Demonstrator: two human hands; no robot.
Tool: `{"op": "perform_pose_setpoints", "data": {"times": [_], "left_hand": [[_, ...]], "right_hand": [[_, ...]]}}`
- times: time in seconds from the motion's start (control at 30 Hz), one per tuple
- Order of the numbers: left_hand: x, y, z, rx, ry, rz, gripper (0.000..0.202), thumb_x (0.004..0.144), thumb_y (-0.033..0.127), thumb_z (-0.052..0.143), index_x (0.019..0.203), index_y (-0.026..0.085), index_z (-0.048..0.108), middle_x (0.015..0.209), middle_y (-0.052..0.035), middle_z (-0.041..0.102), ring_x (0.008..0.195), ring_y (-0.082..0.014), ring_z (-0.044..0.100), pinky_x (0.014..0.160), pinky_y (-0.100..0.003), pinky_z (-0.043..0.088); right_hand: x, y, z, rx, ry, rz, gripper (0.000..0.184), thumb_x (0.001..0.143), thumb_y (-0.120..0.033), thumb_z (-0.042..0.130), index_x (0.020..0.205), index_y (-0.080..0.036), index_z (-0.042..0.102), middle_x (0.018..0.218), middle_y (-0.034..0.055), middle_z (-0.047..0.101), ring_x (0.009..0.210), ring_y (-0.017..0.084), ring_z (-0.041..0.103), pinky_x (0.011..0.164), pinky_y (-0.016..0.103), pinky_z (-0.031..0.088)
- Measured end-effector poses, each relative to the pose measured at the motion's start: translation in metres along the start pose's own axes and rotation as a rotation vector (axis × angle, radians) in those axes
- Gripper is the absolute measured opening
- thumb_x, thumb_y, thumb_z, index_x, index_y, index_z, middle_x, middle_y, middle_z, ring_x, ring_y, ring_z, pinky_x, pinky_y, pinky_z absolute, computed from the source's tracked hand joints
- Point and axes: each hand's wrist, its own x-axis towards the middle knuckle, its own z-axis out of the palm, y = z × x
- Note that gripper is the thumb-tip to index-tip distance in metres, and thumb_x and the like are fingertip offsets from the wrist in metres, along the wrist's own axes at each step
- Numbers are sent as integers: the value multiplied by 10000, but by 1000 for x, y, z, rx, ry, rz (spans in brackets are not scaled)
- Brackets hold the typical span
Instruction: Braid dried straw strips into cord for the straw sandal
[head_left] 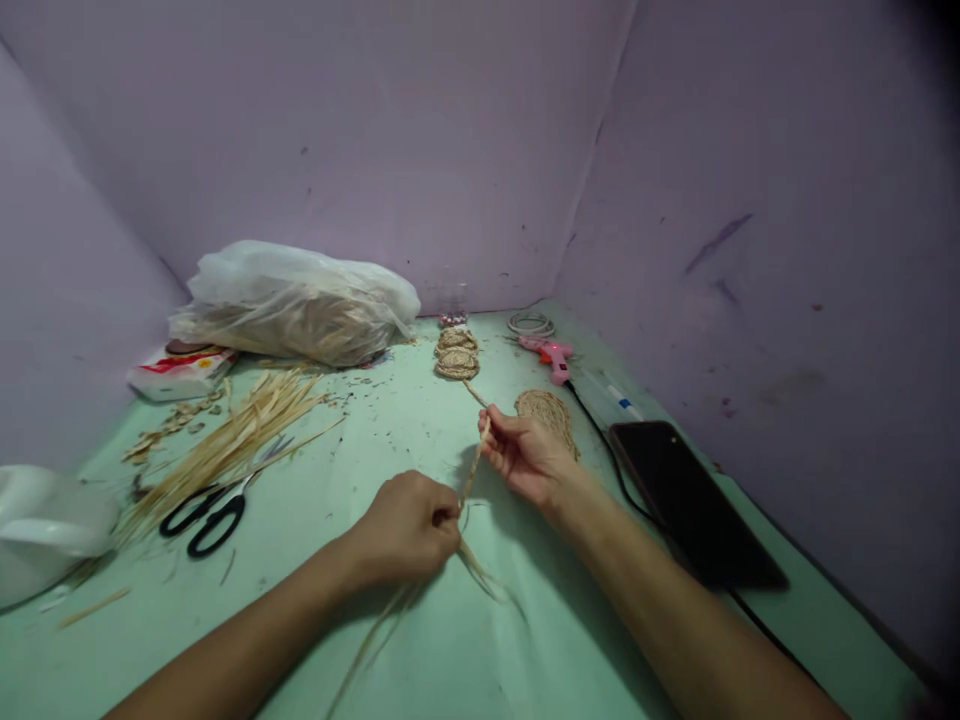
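A thin cord of twisted or braided straw (473, 472) stretches between my two hands over the table. My left hand (412, 525) is closed on its near end, where loose straw strands trail down toward me. Farther up, my right hand (525, 455) pinches the same cord between thumb and fingers. Beyond that hand the cord runs on to a coiled straw bundle (457, 362) at the back. Just behind my right hand lies a flat, sole-shaped woven straw piece (546, 408), partly covered by the hand.
Black-handled scissors (217, 515) lie beside a pile of straw strips (232, 440) at left. A plastic bag (300, 300), a small box (184, 370) and a white container (49, 530) stand there too. To the right are a pink glue gun (551, 355) and a dark tablet (694, 505).
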Motion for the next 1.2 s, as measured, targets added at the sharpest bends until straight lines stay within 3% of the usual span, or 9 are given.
{"op": "perform_pose_setpoints", "data": {"times": [0.13, 0.23, 0.33, 0.47, 0.63, 0.87, 1.2], "left_hand": [[7, -15, -17, -399, 73, -138, 97, 583, 175, 402, 495, 146, 431, 465, 47, 306, 457, -68, 264, 450, -203, 216], [8, -23, -29, -516, 80, -160, 112, 592, 203, 459, 507, 130, 461, 460, 56, 315, 456, -59, 259, 450, -196, 215], [8, -26, -31, -552, 30, -160, 125, 595, 214, 486, 514, 119, 484, 456, 60, 328, 451, -54, 262, 447, -193, 215], [7, -28, -27, -518, -16, -146, 131, 611, 222, 493, 563, 108, 536, 486, 38, 420, 460, -62, 328, 454, -192, 253], [6, -28, -24, -353, -30, -112, 150, 619, 218, 475, 558, 109, 559, 480, 25, 447, 466, -74, 358, 441, -190, 268], [5, -26, -23, -151, 79, -149, 139, 582, 193, 454, 499, 115, 535, 441, 38, 381, 447, -72, 335, 421, -193, 245], [5, -26, -27, -179, 33, -169, 130, 577, 208, 480, 536, 115, 560, 453, 24, 448, 448, -76, 370, 430, -190, 279]], "right_hand": [[-10, 3, 8, -55, -35, 71, 170, 755, -273, 545, 751, -104, 564, 753, 96, 640, 664, 134, 612, 667, 276, 506], [-15, 15, 14, -231, -106, 130, 95, 704, -163, 590, 775, -100, 578, 721, 79, 642, 606, 118, 602, 645, 275, 497], [-19, 25, 19, -300, -210, 186, 69, 700, -148, 585, 732, -87, 594, 634, 56, 624, 540, 93, 580, 592, 242, 490], [-19, 31, 19, -381, -199, 210, 74, 692, -146, 576, 681, -80, 605, 525, 35, 596, 468, 79, 553, 475, 189, 463], [-15, 38, 18, -506, -124, 129, 93, 628, -140, 603, 556, -94, 568, 482, 22, 586, 349, 46, 462, 283, 129, 293], [-12, 46, 17, -518, -85, 72, 122, 601, -180, 613, 548, -126, 518, 416, -23, 530, 329, 50, 442, 292, 146, 334], [-15, 43, 16, -408, -280, 141, 221, 578, -254, 670, 606, -132, 488, 559, 16, 597, 403, 64, 510, 352, 164, 405]]}}
